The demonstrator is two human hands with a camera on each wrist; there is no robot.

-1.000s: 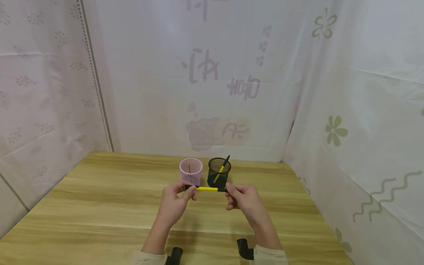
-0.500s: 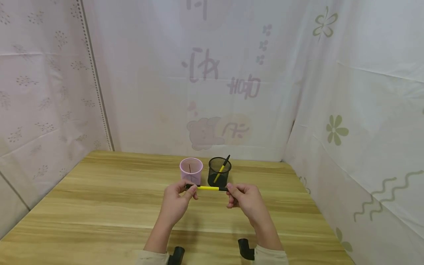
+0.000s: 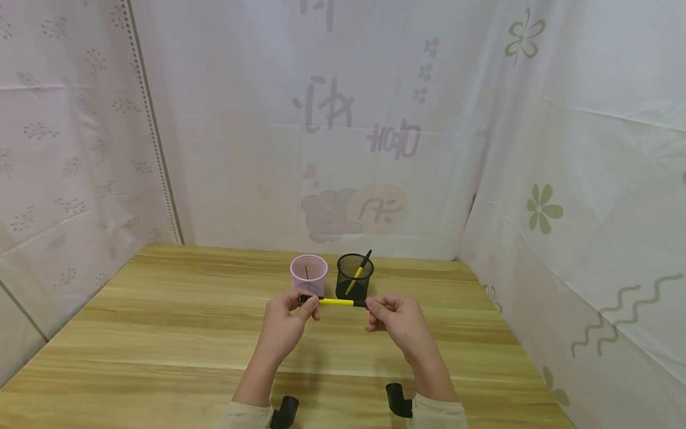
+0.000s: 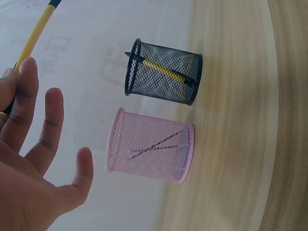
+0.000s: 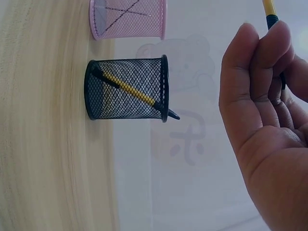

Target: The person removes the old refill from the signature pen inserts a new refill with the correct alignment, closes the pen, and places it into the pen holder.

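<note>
A yellow pen (image 3: 336,302) with black ends is held level above the table between both hands. My left hand (image 3: 284,325) pinches its left black end between thumb and fingers; in the left wrist view the other fingers (image 4: 52,118) spread away from it. With thumb and fingertips, my right hand (image 3: 399,322) pinches the right black end. Behind the hands stand a pink mesh pen holder (image 4: 149,147) and a black mesh pen holder (image 5: 127,91). Two thin dark patterned sticks lie crossed inside the pink one. Another yellow and black pen (image 5: 130,91) leans in the black one.
The wood-grain table (image 3: 187,333) reaches back to a pale printed curtain (image 3: 241,149), with more curtains at both sides. Black curved pieces (image 3: 398,400) sit by both sleeves at the wrists.
Almost nothing differs: both hands and the pen between them have risen slightly in the head view, with the view itself shifting a little. The grips look the same.
</note>
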